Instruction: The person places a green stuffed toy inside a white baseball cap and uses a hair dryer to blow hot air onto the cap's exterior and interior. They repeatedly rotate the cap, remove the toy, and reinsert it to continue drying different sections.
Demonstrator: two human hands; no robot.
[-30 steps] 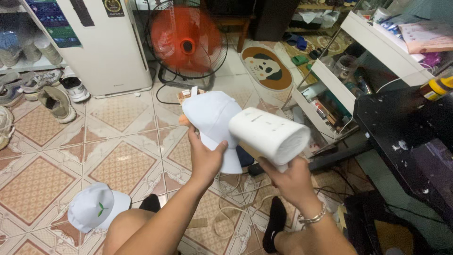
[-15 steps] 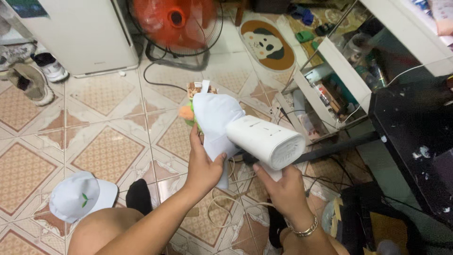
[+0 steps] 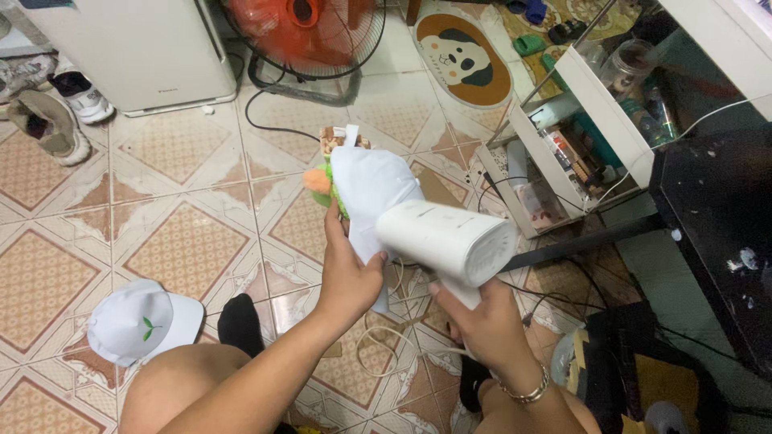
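My left hand (image 3: pixel 347 269) grips a white cap (image 3: pixel 368 186) from below and holds it up over the tiled floor. My right hand (image 3: pixel 482 321) is closed on the handle of a white handheld steamer (image 3: pixel 448 240), whose head lies against the cap's right side. A white cord (image 3: pixel 386 341) trails down from the steamer between my arms. Behind the held cap, a green and orange soft toy (image 3: pixel 322 182) peeks out at its left edge.
A second white cap with a green sprout mark (image 3: pixel 141 320) lies on the floor at lower left. A red floor fan (image 3: pixel 301 20), a white appliance (image 3: pixel 133 48), shoes (image 3: pixel 52 120), a dog-face mat (image 3: pixel 466 58), a white shelf unit (image 3: pixel 599 100) and a black table (image 3: pixel 724 233) surround me.
The view has tilted down and moved closer. The cap and steamer stay pressed together in my hands, now lower and nearer the middle of the view.
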